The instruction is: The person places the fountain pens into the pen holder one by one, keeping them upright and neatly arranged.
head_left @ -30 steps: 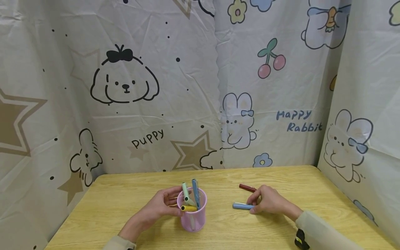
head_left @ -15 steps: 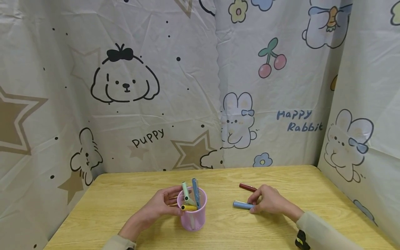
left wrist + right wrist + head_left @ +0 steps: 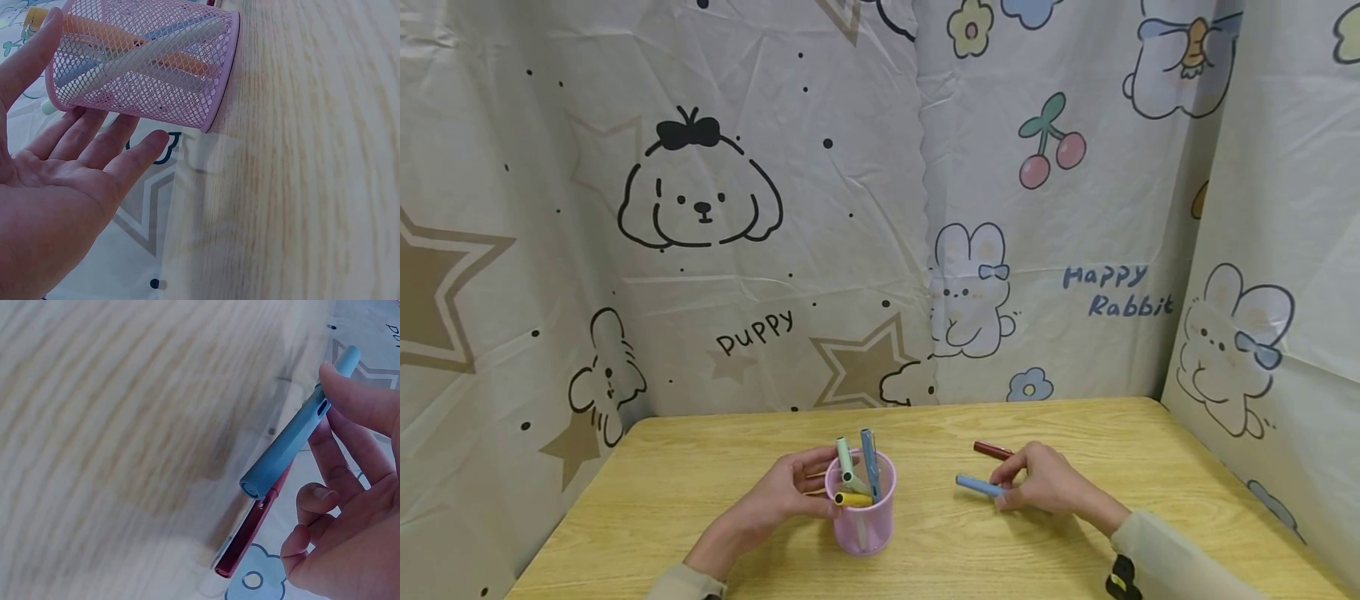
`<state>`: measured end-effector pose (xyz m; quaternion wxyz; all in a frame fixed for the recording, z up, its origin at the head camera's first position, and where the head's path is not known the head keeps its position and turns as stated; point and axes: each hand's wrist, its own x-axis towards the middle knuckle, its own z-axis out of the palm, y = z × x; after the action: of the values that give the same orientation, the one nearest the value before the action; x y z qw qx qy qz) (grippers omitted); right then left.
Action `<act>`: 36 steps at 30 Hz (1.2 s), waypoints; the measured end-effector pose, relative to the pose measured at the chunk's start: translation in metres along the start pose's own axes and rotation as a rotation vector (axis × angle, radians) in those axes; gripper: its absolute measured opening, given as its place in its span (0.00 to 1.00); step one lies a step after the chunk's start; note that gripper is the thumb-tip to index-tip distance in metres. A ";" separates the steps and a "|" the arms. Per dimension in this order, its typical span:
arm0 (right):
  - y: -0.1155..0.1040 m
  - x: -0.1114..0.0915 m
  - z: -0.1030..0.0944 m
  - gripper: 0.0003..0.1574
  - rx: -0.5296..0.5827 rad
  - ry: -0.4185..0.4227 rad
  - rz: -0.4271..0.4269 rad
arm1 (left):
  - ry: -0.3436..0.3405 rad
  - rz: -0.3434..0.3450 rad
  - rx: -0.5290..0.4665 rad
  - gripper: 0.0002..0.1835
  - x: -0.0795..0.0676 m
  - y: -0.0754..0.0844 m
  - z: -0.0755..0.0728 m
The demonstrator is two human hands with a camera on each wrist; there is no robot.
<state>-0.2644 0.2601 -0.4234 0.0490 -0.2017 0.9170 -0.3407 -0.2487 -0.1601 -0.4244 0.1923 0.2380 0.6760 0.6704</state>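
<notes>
There, the blue pen (image 3: 976,485) swings to a slant, pinched by my right hand (image 3: 1047,479) near the burgundy pen (image 3: 992,451), so that grasp seems sound; my left hand (image 3: 782,496) holds the pink mesh cup (image 3: 878,533), fingers around its side.

The head view looks forward and down across the table (image 3: 936,550) to its far edge; the close, sideways-tipped left wrist view shares its pink cup (image 3: 224,69), the right, tipped likewise, its blue pen (image 3: 284,447)
</notes>
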 end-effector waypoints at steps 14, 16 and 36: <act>-0.009 0.001 -0.002 0.09 0.049 0.010 -0.036 | -0.019 0.002 -0.018 0.45 0.000 0.000 -0.001; -0.009 0.000 -0.002 0.10 0.052 0.015 -0.040 | -0.022 0.002 -0.020 0.45 0.000 0.001 0.000; -0.028 -0.006 -0.007 0.11 0.107 0.008 -0.047 | -0.013 0.008 -0.004 0.46 -0.001 0.002 0.001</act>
<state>-0.2515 0.2474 -0.4006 0.0478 -0.2191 0.8926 -0.3911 -0.2473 -0.1601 -0.4220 0.1946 0.2446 0.6725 0.6708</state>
